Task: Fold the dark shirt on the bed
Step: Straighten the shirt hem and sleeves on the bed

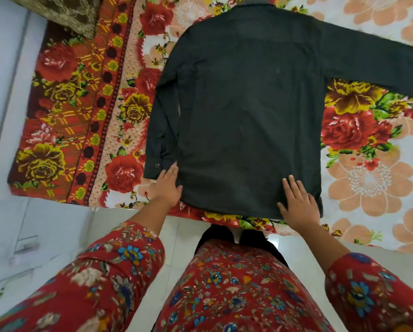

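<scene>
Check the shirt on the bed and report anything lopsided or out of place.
The shirt lies back up and looks lopsided: its sleeve by the left hand runs down along the body, cuff near the hem, while the other sleeve sticks straight out past the frame edge. The right hand lies flat on the hem.

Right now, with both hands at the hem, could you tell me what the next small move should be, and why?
Probably fold the outstretched sleeve in across the dark shirt. It still reaches far to the right, while the other sleeve already lies along the body. The left hand and right hand rest flat, gripping nothing.
</scene>
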